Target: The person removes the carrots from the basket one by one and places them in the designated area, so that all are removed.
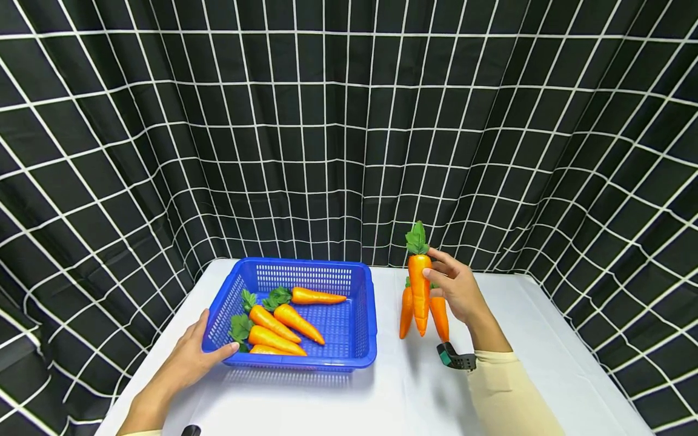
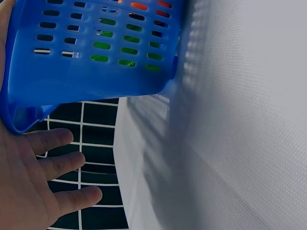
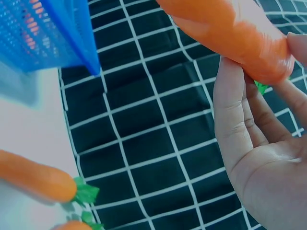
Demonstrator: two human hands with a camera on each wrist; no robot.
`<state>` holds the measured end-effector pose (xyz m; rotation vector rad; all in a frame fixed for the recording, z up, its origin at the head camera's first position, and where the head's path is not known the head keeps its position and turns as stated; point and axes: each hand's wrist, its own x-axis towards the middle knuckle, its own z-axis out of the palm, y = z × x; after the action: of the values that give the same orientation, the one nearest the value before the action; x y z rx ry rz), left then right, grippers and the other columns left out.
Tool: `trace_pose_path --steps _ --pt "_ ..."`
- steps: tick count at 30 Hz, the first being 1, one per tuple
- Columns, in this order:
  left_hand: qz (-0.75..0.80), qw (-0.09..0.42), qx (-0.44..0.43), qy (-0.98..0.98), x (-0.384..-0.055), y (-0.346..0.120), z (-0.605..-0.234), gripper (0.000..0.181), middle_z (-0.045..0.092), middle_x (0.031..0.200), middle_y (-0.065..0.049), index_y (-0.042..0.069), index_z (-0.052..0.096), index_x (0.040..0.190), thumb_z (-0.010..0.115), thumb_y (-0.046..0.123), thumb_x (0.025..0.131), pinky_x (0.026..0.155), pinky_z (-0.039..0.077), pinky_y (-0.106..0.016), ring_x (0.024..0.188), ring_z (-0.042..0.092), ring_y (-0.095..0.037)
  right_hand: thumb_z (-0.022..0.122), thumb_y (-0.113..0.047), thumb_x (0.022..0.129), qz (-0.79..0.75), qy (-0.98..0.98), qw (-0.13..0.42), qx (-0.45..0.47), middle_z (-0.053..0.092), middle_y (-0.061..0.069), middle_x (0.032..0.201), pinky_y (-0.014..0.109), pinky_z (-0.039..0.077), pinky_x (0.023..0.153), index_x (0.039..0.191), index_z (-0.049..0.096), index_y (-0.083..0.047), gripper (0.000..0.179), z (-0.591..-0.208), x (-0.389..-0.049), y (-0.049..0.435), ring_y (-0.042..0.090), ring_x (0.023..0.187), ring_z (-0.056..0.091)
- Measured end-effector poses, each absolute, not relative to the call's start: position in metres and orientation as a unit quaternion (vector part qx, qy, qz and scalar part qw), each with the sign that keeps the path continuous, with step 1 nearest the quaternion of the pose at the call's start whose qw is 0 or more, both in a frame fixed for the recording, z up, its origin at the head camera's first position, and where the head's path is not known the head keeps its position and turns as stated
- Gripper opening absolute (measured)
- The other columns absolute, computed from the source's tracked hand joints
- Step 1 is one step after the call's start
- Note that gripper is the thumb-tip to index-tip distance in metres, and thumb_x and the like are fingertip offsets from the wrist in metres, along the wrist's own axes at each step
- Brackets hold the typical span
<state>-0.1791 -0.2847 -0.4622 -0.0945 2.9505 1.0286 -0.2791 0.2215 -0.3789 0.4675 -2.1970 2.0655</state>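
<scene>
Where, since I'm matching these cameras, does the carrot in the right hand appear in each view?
Head: right of centre, the held carrot, leaves up, in the right hand.
Left wrist: not in it.
Right wrist: top right, between thumb and fingers.
Shared landmark: blue basket, left of centre in the head view, top left in both wrist views.

The tabletop [image 1: 388,327] lies open between two obstacles: blue basket [image 1: 371,315] and rightmost carrots [image 1: 419,293].
</scene>
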Motion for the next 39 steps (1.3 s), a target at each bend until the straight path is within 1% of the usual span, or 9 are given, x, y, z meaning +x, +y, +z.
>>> trace_pose_path --steps 3,7,12,17,27,32,39 --pt "0.333 0.008 -0.030 0.942 -0.179 -0.285 -0.463 0.114 0.016 0.145 -0.040 -0.004 -0.002 0.151 0.065 0.058 0.084 0.101 0.021 -0.068 0.129 0.025 -0.057 0.063 -0.007 0.094 0.679 -0.718 0.051 0.149 0.054 0.022 0.112 0.043 0.057 0.071 0.141 0.043 0.003 0.053 -0.380 -0.280 0.228 0.023 0.091 0.064" --pt "0.337 0.002 -0.031 0.941 -0.179 -0.285 -0.465 0.114 0.017 0.145 -0.040 -0.005 -0.001 0.151 0.066 0.059 0.083 0.101 0.022 -0.068 0.128 0.026 -0.057 0.065 -0.008 0.093 0.685 -0.712 0.057 0.143 0.057 0.014 0.106 0.042 0.057 0.069 0.140 0.044 0.003 0.053 -0.381 -0.282 0.235 0.022 0.088 0.064" --pt "0.335 0.009 -0.035 0.941 -0.179 -0.286 -0.464 0.115 0.018 0.145 -0.039 -0.004 -0.002 0.151 0.065 0.060 0.084 0.101 0.024 -0.068 0.127 0.029 -0.056 0.066 -0.010 0.093 0.694 -0.705 0.062 0.134 0.058 0.011 0.103 0.040 0.057 0.069 0.142 0.043 0.002 0.056 -0.383 -0.283 0.241 0.020 0.087 0.064" --pt "0.334 0.014 -0.038 0.942 -0.179 -0.286 -0.464 0.115 0.019 0.144 -0.039 -0.004 -0.002 0.151 0.064 0.060 0.084 0.100 0.025 -0.068 0.126 0.031 -0.056 0.067 -0.011 0.092 0.703 -0.698 0.062 0.122 0.059 0.009 0.103 0.039 0.057 0.069 0.143 0.042 0.002 0.058 -0.384 -0.283 0.248 0.020 0.088 0.063" --pt "0.339 -0.001 -0.032 0.940 -0.179 -0.286 -0.469 0.115 0.022 0.144 -0.040 -0.005 0.001 0.151 0.065 0.061 0.083 0.100 0.027 -0.066 0.125 0.034 -0.055 0.068 -0.013 0.092 0.702 -0.703 0.064 0.093 0.058 0.006 0.103 0.035 0.057 0.067 0.145 0.039 0.002 0.063 -0.389 -0.285 0.268 0.017 0.087 0.063" --pt "0.338 0.003 -0.031 0.940 -0.180 -0.286 -0.465 0.114 0.019 0.146 -0.040 -0.005 0.000 0.151 0.065 0.060 0.083 0.101 0.025 -0.066 0.128 0.031 -0.055 0.067 -0.015 0.093 0.690 -0.716 0.067 0.084 0.057 0.006 0.106 0.036 0.057 0.068 0.146 0.036 0.002 0.065 -0.395 -0.286 0.279 0.015 0.088 0.062" --pt "0.334 0.011 -0.034 0.942 -0.180 -0.286 -0.463 0.115 0.016 0.147 -0.040 -0.005 -0.002 0.151 0.064 0.060 0.084 0.102 0.023 -0.066 0.130 0.027 -0.055 0.068 -0.018 0.092 0.686 -0.719 0.080 0.080 0.057 0.005 0.105 0.035 0.057 0.067 0.146 0.037 0.002 0.066 -0.403 -0.289 0.292 0.015 0.088 0.062"
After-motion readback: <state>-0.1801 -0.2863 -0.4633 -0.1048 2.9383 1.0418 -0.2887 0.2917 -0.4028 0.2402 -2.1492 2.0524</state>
